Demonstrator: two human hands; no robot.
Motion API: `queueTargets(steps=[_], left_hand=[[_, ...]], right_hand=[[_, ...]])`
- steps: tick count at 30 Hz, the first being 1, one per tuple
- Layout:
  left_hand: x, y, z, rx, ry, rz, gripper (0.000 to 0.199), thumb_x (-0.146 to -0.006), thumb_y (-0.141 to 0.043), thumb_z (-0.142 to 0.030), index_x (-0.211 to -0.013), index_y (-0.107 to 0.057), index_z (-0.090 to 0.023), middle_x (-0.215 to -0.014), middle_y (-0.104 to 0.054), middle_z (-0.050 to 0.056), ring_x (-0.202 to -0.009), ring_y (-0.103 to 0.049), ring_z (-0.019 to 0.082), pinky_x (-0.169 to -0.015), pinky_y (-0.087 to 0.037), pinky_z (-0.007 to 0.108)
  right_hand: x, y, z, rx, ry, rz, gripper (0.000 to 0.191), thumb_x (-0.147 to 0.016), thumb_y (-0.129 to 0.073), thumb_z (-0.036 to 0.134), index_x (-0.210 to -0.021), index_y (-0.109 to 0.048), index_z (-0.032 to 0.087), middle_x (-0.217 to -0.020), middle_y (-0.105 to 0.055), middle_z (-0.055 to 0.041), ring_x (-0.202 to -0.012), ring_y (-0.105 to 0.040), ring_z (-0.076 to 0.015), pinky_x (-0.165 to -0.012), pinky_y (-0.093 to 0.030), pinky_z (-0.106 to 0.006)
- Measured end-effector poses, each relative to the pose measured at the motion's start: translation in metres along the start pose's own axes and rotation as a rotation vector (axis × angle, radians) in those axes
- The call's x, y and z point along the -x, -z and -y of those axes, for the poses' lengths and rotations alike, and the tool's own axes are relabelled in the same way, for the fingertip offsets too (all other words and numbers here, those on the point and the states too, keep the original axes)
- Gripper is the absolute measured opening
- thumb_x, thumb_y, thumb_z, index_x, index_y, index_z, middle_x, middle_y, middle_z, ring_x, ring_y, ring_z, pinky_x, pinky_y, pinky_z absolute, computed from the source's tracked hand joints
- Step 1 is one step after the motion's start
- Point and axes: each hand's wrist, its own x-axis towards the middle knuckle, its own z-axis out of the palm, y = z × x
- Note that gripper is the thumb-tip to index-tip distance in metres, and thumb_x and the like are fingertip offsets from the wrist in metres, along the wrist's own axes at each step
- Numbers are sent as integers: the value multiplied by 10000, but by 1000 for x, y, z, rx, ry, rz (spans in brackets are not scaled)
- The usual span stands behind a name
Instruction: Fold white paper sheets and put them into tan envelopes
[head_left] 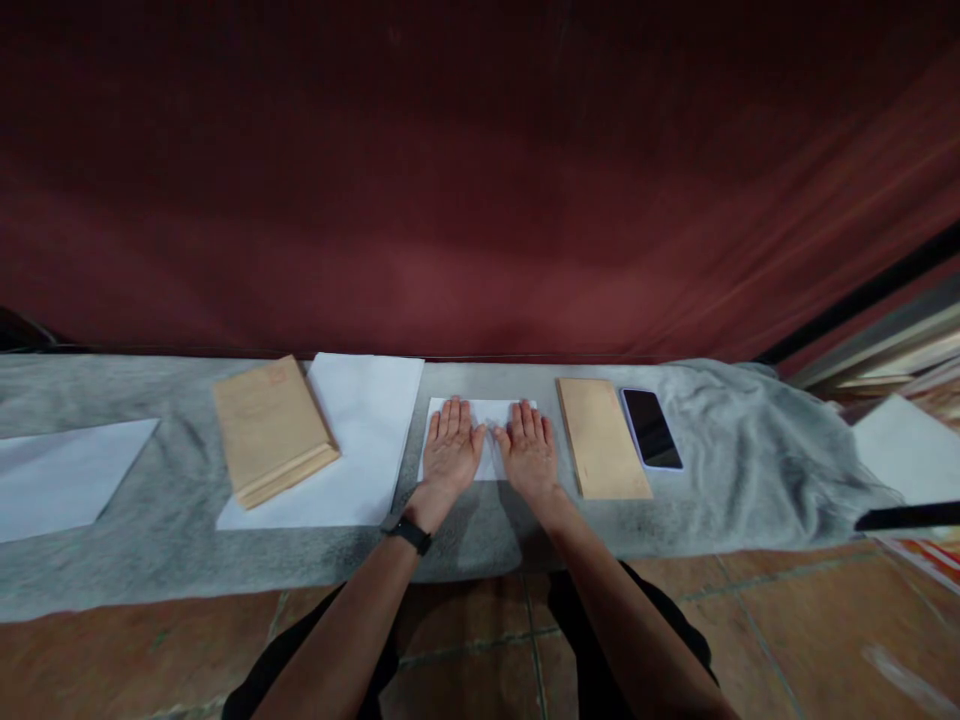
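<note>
Resting left hand (452, 452) and right hand (529, 458) palm down, fingers extended, on small white rectangular paper sheet (490, 462), mid-length on long tabletop draped in grey cloth (697, 510). Gripping nothing with either, just lying flat. Thumbs close together over middle of sheet. Possibly folded, can't be sure with hands covering most of it. Wearing black band (412, 535) on left wrist. To the left: large white paper sheets (367, 440), thick brown paper bundle (274, 425) lying askew on top; farther left, another white paper sheet (60, 475), cut off by view edge. To the right: tan paper rectangle (605, 440), then dark-screened phone with pale lilac edge (652, 428) just beside it. Far side: dark red fabric (480, 200). Near side: brown floor tiles (787, 620).
</note>
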Motion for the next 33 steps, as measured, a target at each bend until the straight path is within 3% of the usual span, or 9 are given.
queueTargets(steps=[9,18,26,29,33], left_hand=[[7,-3,12,2,45,-100,696,-1047,-291,-449,-1548,-342,30,-1622,-337,247,-1543,-280,314,-1258,-254,477],[17,-7,16,4,71,-166,785,-1030,-306,-548,-1549,-331,40,-1606,-347,284,-1531,-302,352,-1240,-285,531],[29,-1,16,-8,106,-136,761,-1035,-329,-501,-1533,-332,75,-1609,-325,299,-1532,-294,359,-1255,-262,513],[32,3,12,10,46,-158,683,-1044,-308,-419,-1547,-324,42,-1630,-315,259,-1555,-235,331,-1271,-229,518],[37,4,-2,67,-152,-117,613,-1037,-290,-307,-1578,-289,-21,-1650,-320,197,-1570,-202,263,-1280,-237,476]], right_hand=[[6,-9,-14,12,-39,-106,726,-1079,-268,496,-1557,-328,-47,-1585,-367,-299,-1497,-367,-360,-1198,-319,-542],[14,-8,-19,6,-54,-123,770,-1072,-274,519,-1552,-308,-83,-1574,-364,-333,-1496,-357,-390,-1191,-326,-561],[23,0,-23,41,-50,-110,783,-1071,-261,525,-1527,-345,-106,-1586,-340,-335,-1476,-390,-398,-1192,-341,-518],[26,6,-21,0,2,-106,743,-1079,-263,498,-1557,-309,-69,-1618,-303,-296,-1522,-312,-372,-1209,-322,-529],[30,12,-11,-106,181,-2,614,-1093,-236,428,-1592,-327,82,-1670,-276,-158,-1565,-230,-273,-1245,-289,-501]])
